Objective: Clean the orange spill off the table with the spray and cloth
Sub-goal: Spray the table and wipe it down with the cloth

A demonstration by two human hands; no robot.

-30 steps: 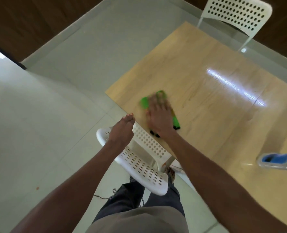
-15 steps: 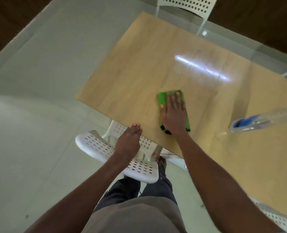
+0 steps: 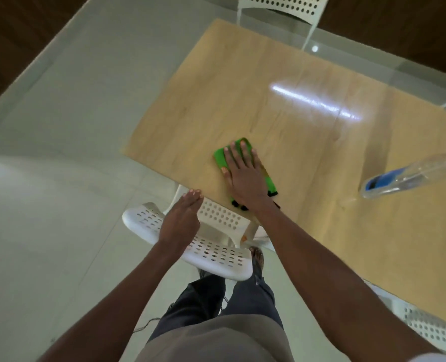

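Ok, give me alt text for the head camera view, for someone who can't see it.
A person's right hand presses a green cloth flat on a light wooden table, while the left hand touches the table's near edge with straight fingers. A clear spray bottle with a blue label stands at right; a white perforated chair sits below.

Pale, glossy floor tiles [image 3: 60, 178] all around the desk [image 3: 242, 100], faint grout lines crossing them. Light wood-grain desk top, a bright streak of reflected light [image 3: 313, 101] across its far half. Dark brown wall panelling [image 3: 13, 43] beyond the floor on the far left of the desk and again behind its far edge. White perforated plastic chair [image 3: 211, 246] pushed in at the desk's near edge, seat partly under the top. Second white perforated chair [image 3: 284, 6] at the desk's far end, only the backrest and a thin leg in sight. Part of another perforated white seat [image 3: 430, 327] under the desk's near right corner.
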